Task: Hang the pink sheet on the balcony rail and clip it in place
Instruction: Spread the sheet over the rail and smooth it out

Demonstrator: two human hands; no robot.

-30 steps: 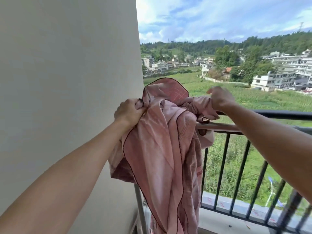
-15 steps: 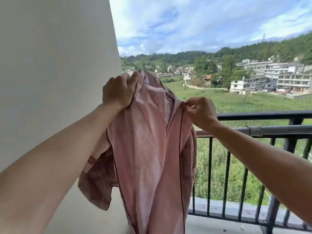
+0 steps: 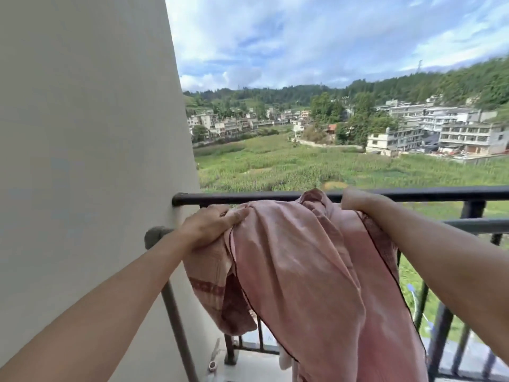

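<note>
head view showed the pink sheet (image 3: pixel 297 271) bunched in the lower middle of the frame, slung between both hands and hanging toward the bottom edge. the left hand (image 3: pixel 209 227) gripped its left end, thumb laid along the top and fingers curled under the cloth. the right hand (image 3: pixel 360 201), right of centre, was clenched over a wad of the other end.

the sheet's long axis ran left to right, roughly parallel to the black top rail (image 3: pixel 234 198) just beyond the knuckles, so the rail lay ahead of and slightly above the fingers. the right hand sat nearer that rail and seemed to touch it, while the left was lower, over the grey inner rail (image 3: pixel 473 226). the folds hid whether the cloth already rested on the grey rail.

the fabric looked thin, soft and crumpled, with dark piping along one edge and a darker patterned band at lower left. both rails were smooth round metal tubes fixed into a plain pale wall (image 3: pixel 82 161). no clip was visible. the next move likely called for lifting both ends over the rail and spreading them apart.
</note>
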